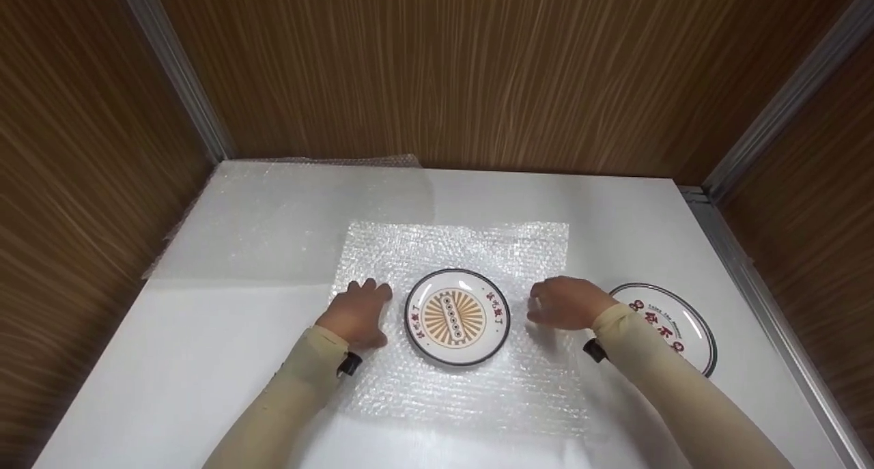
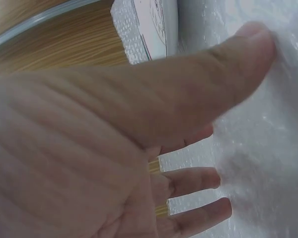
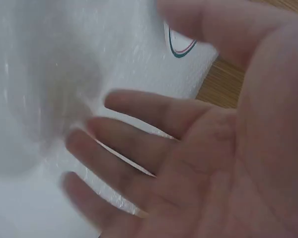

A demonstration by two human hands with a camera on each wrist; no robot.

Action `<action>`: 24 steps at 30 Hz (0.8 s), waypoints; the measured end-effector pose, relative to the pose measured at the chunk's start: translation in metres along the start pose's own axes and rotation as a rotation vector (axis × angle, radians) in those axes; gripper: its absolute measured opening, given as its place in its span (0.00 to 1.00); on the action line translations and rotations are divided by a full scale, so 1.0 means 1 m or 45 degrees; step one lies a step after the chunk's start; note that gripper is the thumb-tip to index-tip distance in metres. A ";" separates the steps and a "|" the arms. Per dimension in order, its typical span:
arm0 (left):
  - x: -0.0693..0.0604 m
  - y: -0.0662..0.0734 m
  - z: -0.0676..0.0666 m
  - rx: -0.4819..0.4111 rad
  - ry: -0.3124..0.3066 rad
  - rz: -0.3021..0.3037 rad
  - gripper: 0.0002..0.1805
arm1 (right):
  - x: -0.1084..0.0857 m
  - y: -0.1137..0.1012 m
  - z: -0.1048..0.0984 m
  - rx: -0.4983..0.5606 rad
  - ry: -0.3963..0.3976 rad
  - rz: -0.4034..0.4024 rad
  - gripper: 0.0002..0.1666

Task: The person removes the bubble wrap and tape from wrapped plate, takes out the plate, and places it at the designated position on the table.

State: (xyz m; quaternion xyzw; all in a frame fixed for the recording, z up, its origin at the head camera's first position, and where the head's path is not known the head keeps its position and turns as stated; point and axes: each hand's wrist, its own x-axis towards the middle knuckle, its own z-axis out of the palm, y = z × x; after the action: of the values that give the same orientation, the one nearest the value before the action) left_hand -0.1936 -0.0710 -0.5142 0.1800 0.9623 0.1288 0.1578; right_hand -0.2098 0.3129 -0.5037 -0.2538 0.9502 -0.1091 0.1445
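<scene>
A round white plate (image 1: pixel 458 317) with a dark rim, an orange sunburst and red characters lies on a sheet of bubble wrap (image 1: pixel 464 394). Left of the plate, over the wrap, is my left hand (image 1: pixel 356 313), apart from the rim. My right hand (image 1: pixel 568 303) is on the plate's other side, also apart from it. In the left wrist view, the thumb and fingers of the left hand (image 2: pixel 154 139) are extended with nothing held. The right hand (image 3: pixel 188 158) spreads its fingers in the right wrist view, its palm bare.
A second white plate (image 1: pixel 693 332) with red characters lies at the right, partly hidden by the right forearm. More bubble wrap (image 1: pixel 273 216) covers the table's back left. Wood-grain panels (image 1: pixel 437 73) stand around the white table (image 1: pixel 205 360) on the left, back and right.
</scene>
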 end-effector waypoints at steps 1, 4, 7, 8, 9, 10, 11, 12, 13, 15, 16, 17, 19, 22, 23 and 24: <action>0.001 0.000 0.000 -0.001 -0.008 -0.003 0.39 | 0.000 -0.002 0.003 -0.011 0.102 -0.033 0.11; 0.003 0.003 0.000 -0.016 -0.037 -0.015 0.37 | 0.001 -0.015 0.013 0.021 0.333 -0.118 0.06; 0.004 0.005 0.000 -0.007 -0.064 -0.022 0.37 | 0.002 -0.033 0.020 0.147 0.337 -0.131 0.06; 0.005 0.006 -0.001 -0.005 -0.064 -0.025 0.37 | 0.003 -0.038 0.022 0.178 0.315 -0.128 0.08; 0.005 0.007 -0.001 0.000 -0.061 -0.028 0.38 | 0.003 -0.043 0.023 0.206 0.291 -0.118 0.10; 0.006 0.007 -0.002 0.003 -0.054 -0.029 0.38 | 0.004 -0.047 0.025 0.225 0.268 -0.104 0.14; 0.006 0.007 -0.002 0.009 -0.047 -0.033 0.39 | 0.005 -0.051 0.027 0.235 0.246 -0.091 0.17; 0.006 0.007 -0.002 0.013 -0.038 -0.034 0.40 | 0.006 -0.054 0.029 0.245 0.229 -0.081 0.20; 0.006 0.007 -0.002 0.017 -0.029 -0.037 0.41 | 0.007 -0.055 0.030 0.256 0.212 -0.069 0.21; 0.007 0.007 -0.001 0.017 -0.015 -0.043 0.43 | 0.009 -0.058 0.032 0.272 0.190 -0.055 0.20; 0.007 0.007 0.000 0.014 -0.011 -0.050 0.44 | 0.010 -0.060 0.033 0.274 0.182 -0.055 0.17; 0.008 0.007 0.001 0.012 -0.005 -0.058 0.46 | 0.011 -0.060 0.034 0.277 0.177 -0.063 0.14; 0.009 0.006 0.003 0.001 0.014 -0.082 0.52 | 0.012 -0.062 0.035 0.276 0.173 -0.080 0.09; 0.011 0.005 0.006 0.013 0.057 -0.116 0.61 | 0.015 -0.065 0.038 0.278 0.213 -0.119 0.05; 0.012 0.005 0.006 0.020 0.074 -0.124 0.63 | 0.016 -0.066 0.039 0.280 0.233 -0.132 0.04; 0.013 0.005 0.006 0.027 0.091 -0.129 0.63 | 0.017 -0.067 0.040 0.278 0.250 -0.138 0.04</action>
State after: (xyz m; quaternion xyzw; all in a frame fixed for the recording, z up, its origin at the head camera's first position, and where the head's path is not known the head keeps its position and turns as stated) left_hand -0.2018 -0.0601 -0.5218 0.1278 0.9766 0.1169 0.1277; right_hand -0.1805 0.2414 -0.5264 -0.2756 0.9271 -0.2437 0.0716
